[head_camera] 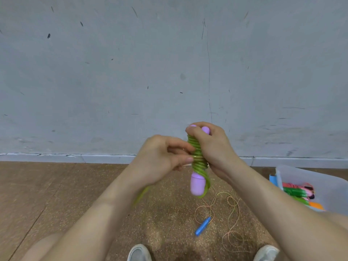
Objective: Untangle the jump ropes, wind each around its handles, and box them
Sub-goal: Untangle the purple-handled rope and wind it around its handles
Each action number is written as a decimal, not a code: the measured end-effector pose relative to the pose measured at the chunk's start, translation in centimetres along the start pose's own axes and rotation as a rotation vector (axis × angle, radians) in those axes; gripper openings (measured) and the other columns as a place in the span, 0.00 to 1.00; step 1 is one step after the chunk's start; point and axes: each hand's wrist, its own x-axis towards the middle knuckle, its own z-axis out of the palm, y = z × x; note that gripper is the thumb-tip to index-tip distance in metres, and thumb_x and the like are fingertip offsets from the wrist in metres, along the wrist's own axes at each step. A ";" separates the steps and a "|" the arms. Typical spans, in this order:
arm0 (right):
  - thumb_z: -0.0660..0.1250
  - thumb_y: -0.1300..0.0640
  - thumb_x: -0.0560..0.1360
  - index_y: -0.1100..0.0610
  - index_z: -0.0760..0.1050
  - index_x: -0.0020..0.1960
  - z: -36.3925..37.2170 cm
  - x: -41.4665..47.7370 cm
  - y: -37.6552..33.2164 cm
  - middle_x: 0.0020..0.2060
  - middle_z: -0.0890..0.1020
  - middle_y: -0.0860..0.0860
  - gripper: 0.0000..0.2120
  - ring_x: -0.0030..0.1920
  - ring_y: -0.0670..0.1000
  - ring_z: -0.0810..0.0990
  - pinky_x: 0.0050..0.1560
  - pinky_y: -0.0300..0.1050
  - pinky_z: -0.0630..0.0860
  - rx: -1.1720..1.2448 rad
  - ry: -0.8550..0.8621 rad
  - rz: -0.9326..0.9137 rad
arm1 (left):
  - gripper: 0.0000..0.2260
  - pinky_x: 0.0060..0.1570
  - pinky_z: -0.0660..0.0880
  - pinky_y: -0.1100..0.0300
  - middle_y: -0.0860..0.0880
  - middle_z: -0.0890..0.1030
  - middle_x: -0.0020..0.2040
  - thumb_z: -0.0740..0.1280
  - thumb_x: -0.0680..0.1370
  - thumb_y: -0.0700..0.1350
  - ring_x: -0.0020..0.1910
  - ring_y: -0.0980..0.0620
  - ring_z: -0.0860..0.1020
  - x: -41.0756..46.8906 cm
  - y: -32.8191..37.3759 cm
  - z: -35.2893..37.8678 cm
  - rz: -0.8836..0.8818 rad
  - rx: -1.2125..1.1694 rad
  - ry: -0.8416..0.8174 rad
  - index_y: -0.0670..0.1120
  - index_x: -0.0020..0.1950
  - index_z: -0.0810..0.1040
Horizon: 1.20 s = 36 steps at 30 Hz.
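Soft even light, wide-angle distortion

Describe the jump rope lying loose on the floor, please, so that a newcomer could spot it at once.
On the wooden floor, ahead of the person's shoes and left of the clear plastic box, a thin orange cord sprawls in loose loops from a blue handle. Unlike the green rope wound on purple handles, it is unwound.

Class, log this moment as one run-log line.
step: winding green rope on purple handles | right hand: grips handles | left hand: pinches rope | box: holds wound ropes | floor: blue-handled rope loose
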 end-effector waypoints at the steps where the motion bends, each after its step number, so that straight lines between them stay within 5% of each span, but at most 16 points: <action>1: 0.69 0.59 0.72 0.59 0.78 0.40 0.1 -0.2 -0.2 0.32 0.73 0.54 0.04 0.34 0.52 0.71 0.36 0.46 0.69 0.030 -0.053 -0.001 | 0.07 0.30 0.72 0.64 0.47 0.81 0.30 0.75 0.69 0.36 0.26 0.53 0.74 0.2 0.0 -0.7 -0.005 -0.014 -0.003 0.44 0.45 0.82; 5: 0.67 0.61 0.73 0.62 0.75 0.45 0.0 -0.6 -1.5 0.33 0.73 0.60 0.04 0.30 0.55 0.75 0.31 0.43 0.74 0.290 -0.177 0.032 | 0.08 0.27 0.68 0.64 0.45 0.78 0.28 0.75 0.68 0.40 0.25 0.52 0.70 0.3 -0.4 -1.5 -0.032 -0.071 -0.040 0.41 0.38 0.77; 10: 0.67 0.54 0.73 0.59 0.74 0.42 -0.2 -0.3 -2.4 0.32 0.73 0.58 0.08 0.31 0.57 0.75 0.48 0.58 0.72 0.562 -0.226 0.090 | 0.14 0.24 0.65 0.66 0.49 0.77 0.29 0.76 0.64 0.48 0.23 0.54 0.70 0.8 -1.4 -0.4 -0.079 -0.339 -0.029 0.44 0.39 0.74; 13: 0.67 0.48 0.73 0.58 0.74 0.43 -0.1 -0.8 -2.9 0.32 0.75 0.56 0.13 0.32 0.56 0.78 0.55 0.58 0.74 0.696 -0.332 0.116 | 0.22 0.23 0.63 0.67 0.49 0.79 0.30 0.79 0.60 0.57 0.23 0.55 0.67 0.8 -1.6 0.0 -0.058 -0.445 -0.161 0.44 0.43 0.80; 15: 0.67 0.45 0.71 0.59 0.75 0.44 -0.1 -0.8 -3.2 0.32 0.78 0.56 0.16 0.37 0.57 0.81 0.55 0.55 0.77 0.678 -0.327 0.090 | 0.18 0.23 0.61 0.68 0.47 0.78 0.29 0.77 0.62 0.58 0.22 0.56 0.65 0.3 -1.1 0.1 -0.030 -0.471 -0.234 0.44 0.38 0.83; 18: 0.64 0.46 0.77 0.58 0.78 0.54 -1.3 0.1 -3.2 0.42 0.83 0.54 0.16 0.47 0.50 0.82 0.48 0.47 0.76 0.132 -0.073 -0.161 | 0.09 0.24 0.65 0.66 0.46 0.80 0.27 0.76 0.65 0.50 0.23 0.56 0.69 0.0 -0.1 -0.1 -0.069 -0.333 -0.014 0.45 0.35 0.85; 20: 0.62 0.42 0.77 0.52 0.73 0.66 -2.6 0.2 -3.4 0.58 0.79 0.51 0.22 0.60 0.45 0.76 0.60 0.45 0.71 -0.384 0.050 -0.380 | 0.10 0.30 0.71 0.61 0.47 0.82 0.31 0.78 0.64 0.52 0.27 0.56 0.74 -0.2 -0.2 -0.8 -0.018 0.074 0.190 0.47 0.38 0.84; 22: 0.57 0.32 0.73 0.48 0.66 0.72 -2.8 -1.2 -3.5 0.69 0.70 0.49 0.32 0.72 0.48 0.64 0.72 0.53 0.60 -0.986 -0.130 -0.580 | 0.14 0.38 0.72 0.57 0.49 0.82 0.37 0.74 0.66 0.58 0.37 0.54 0.78 -0.5 -0.3 -1.3 0.126 0.785 0.148 0.49 0.43 0.82; 24: 0.56 0.32 0.69 0.48 0.62 0.70 -2.0 -3.2 -3.6 0.69 0.70 0.48 0.35 0.72 0.50 0.64 0.72 0.59 0.56 -1.446 -0.492 -0.561 | 0.18 0.44 0.71 0.56 0.49 0.82 0.45 0.70 0.69 0.61 0.47 0.50 0.79 -0.7 0.2 -0.7 0.225 1.104 0.022 0.49 0.49 0.81; 26: 0.64 0.35 0.67 0.50 0.59 0.66 -1.3 -4.2 -3.0 0.58 0.77 0.49 0.34 0.62 0.52 0.74 0.65 0.57 0.64 -1.525 -0.685 -0.412 | 0.19 0.45 0.69 0.56 0.48 0.82 0.48 0.68 0.70 0.62 0.50 0.48 0.79 -0.4 0.4 0.2 0.236 1.136 -0.051 0.48 0.50 0.80; 29: 0.68 0.27 0.61 0.51 0.62 0.60 -0.9 -3.4 -1.8 0.47 0.80 0.50 0.39 0.50 0.55 0.79 0.48 0.50 0.71 -1.500 -0.568 -0.444 | 0.16 0.41 0.67 0.56 0.46 0.81 0.45 0.68 0.71 0.59 0.46 0.46 0.78 -0.4 0.6 0.4 0.213 1.126 -0.076 0.47 0.47 0.79; 33: 0.65 0.23 0.60 0.51 0.67 0.54 -0.4 -2.5 -0.9 0.39 0.78 0.48 0.37 0.41 0.54 0.77 0.38 0.47 0.69 -1.485 -0.600 -0.447 | 0.07 0.40 0.72 0.55 0.48 0.82 0.37 0.71 0.72 0.51 0.39 0.49 0.77 -0.4 -0.2 -1.4 0.124 0.856 -0.240 0.48 0.43 0.80; 36: 0.64 0.24 0.62 0.48 0.68 0.51 -0.8 -2.8 -0.7 0.30 0.70 0.45 0.31 0.32 0.47 0.69 0.32 0.41 0.62 -1.433 -0.668 -0.467 | 0.07 0.49 0.75 0.61 0.52 0.85 0.44 0.72 0.73 0.43 0.46 0.55 0.81 -0.3 -0.7 -3.4 -0.011 0.497 -0.453 0.48 0.51 0.84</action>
